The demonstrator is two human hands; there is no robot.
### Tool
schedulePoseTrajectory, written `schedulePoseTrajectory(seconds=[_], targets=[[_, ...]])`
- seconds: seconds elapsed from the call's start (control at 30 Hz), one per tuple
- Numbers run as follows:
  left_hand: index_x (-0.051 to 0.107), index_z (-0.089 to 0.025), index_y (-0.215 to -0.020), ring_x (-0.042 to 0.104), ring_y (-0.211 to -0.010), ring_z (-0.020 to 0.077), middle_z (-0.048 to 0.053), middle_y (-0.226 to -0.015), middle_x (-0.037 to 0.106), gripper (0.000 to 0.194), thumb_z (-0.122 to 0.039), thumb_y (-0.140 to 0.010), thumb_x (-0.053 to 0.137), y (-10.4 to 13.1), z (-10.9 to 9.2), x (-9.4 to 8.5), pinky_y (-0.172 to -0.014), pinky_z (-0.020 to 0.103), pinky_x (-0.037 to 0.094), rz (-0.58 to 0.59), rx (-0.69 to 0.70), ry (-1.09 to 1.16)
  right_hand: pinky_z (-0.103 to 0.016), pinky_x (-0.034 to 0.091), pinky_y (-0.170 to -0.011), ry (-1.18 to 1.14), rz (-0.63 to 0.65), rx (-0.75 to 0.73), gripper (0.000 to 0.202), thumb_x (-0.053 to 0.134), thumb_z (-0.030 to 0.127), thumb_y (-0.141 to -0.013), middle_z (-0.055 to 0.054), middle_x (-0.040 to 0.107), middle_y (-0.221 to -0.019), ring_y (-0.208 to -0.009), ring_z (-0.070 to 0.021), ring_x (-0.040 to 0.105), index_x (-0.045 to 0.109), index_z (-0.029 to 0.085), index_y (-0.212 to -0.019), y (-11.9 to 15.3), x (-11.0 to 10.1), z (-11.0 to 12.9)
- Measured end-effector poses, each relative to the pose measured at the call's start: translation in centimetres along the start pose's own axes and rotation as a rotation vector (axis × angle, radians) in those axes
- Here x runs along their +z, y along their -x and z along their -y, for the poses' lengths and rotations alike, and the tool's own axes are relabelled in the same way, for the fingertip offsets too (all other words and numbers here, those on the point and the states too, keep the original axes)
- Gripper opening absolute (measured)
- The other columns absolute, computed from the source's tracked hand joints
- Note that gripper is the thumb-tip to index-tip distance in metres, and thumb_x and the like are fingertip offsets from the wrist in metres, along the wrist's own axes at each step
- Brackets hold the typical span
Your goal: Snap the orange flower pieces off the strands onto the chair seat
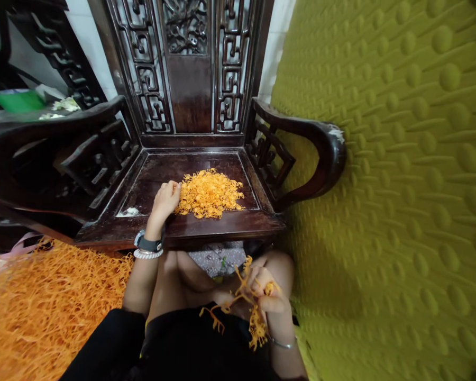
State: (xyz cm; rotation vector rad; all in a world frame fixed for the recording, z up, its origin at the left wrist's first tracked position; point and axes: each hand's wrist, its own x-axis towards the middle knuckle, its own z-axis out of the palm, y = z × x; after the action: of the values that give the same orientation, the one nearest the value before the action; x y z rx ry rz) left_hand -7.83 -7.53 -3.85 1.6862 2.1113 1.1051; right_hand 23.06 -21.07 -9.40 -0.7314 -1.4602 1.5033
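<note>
My left hand point(167, 198) reaches onto the seat of a dark wooden chair, its fingers curled together at the left edge of a heap of small yellow-orange plastic flower-like pieces point(212, 194). Whether anything is between those fingertips is hidden. Low in front of my body, over my lap, my right hand point(270, 296) is closed around a bunch of orange branching plastic stems point(257, 329). Thin branches stick out to the left of this hand and hang below it.
A big mass of tangled orange strands point(59, 312) lies at the lower left. The chair's armrests point(321, 159) curve up on both sides of the seat point(154, 168). A padded green surface point(400, 201) rises at the right. A green container point(18, 99) stands at the upper left.
</note>
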Motion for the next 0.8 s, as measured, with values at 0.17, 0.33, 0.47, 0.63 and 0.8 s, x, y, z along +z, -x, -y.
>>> schedulePoseTrajectory(seconds=[0.17,0.33,0.47,0.63,0.8], targets=[[0.063,-0.017,-0.111,0.050,-0.124,0.0257,0.013,-0.126,0.061,0.032,-0.035,-0.091,0.045,0.1,-0.3,0.4,-0.111,0.041,0.030,0.074,0.074,-0.014,-0.028,0.025,-0.047,-0.266,-0.009,-0.008,0.050,0.064,0.062,-0.070,0.004,0.030,-0.049,-0.047,-0.0124,0.028,0.040,0.021,-0.053,-2.1,1.0,1.2],[0.059,-0.020,-0.124,0.041,-0.135,0.0212,0.009,-0.142,0.050,0.039,-0.041,-0.095,0.041,3.2,-2.6,-1.4,-0.116,0.040,0.026,0.025,0.220,0.141,-0.028,0.028,-0.053,-0.363,-0.017,-0.015,0.043,0.064,0.056,-0.075,0.002,0.036,-0.058,-0.054,-0.0127,0.032,0.049,0.019,-0.060,-4.0,1.7,2.5],[0.063,-0.025,-0.117,0.045,-0.132,0.0199,0.005,-0.139,0.052,0.034,-0.041,-0.097,0.041,8.0,-6.1,-2.9,-0.114,0.041,0.029,0.287,0.383,0.394,-0.029,0.032,-0.055,-0.452,-0.007,0.017,0.049,0.051,0.066,-0.080,-0.001,0.040,-0.066,-0.057,-0.0143,0.034,0.056,0.019,-0.069,-4.5,2.2,3.7],[0.061,-0.022,-0.105,0.053,-0.111,0.0208,0.007,-0.115,0.061,0.028,-0.044,-0.093,0.050,13.2,-9.1,-2.6,-0.097,0.037,0.041,0.421,0.502,0.546,-0.033,0.044,-0.066,-0.463,-0.072,0.111,0.075,0.033,0.081,-0.078,-0.007,0.053,-0.081,-0.069,-0.0192,0.049,0.066,0.017,-0.100,-4.4,3.2,4.2],[0.050,-0.019,-0.076,0.047,-0.083,0.0195,0.002,-0.082,0.055,0.042,-0.053,-0.070,0.074,15.3,-10.0,-0.1,-0.074,0.032,0.039,0.393,0.496,0.341,-0.039,0.041,-0.100,-0.374,-0.091,0.125,0.079,0.024,0.078,-0.084,-0.008,0.063,-0.112,-0.110,-0.0259,0.055,0.053,0.024,-0.133,-3.8,4.5,4.6]])
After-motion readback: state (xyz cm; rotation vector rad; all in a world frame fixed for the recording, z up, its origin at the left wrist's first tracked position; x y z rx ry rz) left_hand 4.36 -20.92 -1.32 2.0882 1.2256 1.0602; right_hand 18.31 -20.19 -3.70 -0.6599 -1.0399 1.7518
